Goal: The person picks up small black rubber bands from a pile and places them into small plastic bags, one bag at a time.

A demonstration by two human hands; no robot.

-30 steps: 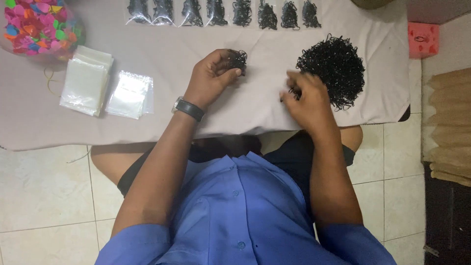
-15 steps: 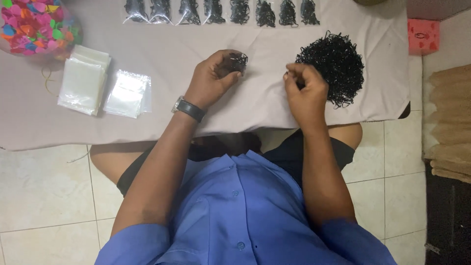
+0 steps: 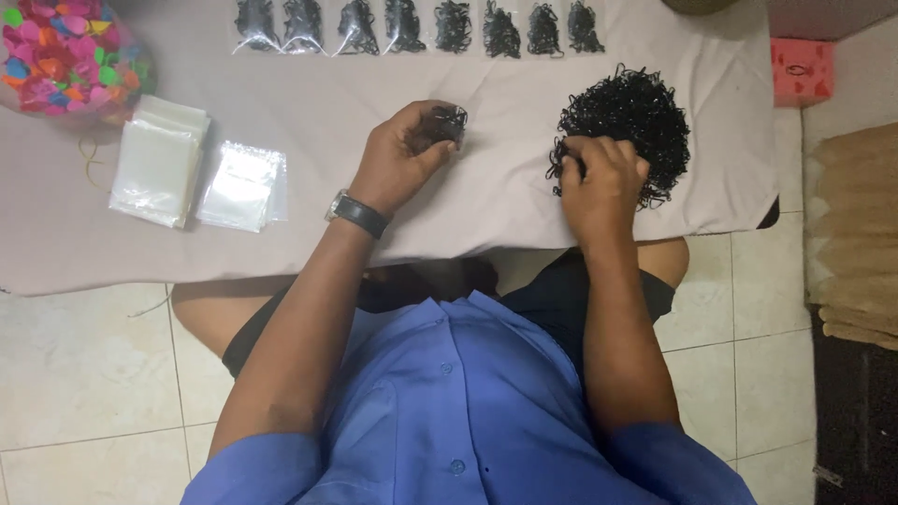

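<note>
A small bunch (image 3: 449,122) is pinched in the left hand (image 3: 400,159); bands could be scattered from the pile (image 3: 629,117) as the right hand (image 3: 599,182) fingers close there.

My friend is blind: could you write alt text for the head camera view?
A person's left hand holds a small bunch of black bands while the right hand reaches into a black band pile on a white cloth.

A small bunch of black elastic bands (image 3: 451,122) is held up; a loose black heap (image 3: 629,117) is spread on the cloth-covered counter (image 3: 486,201).
</note>
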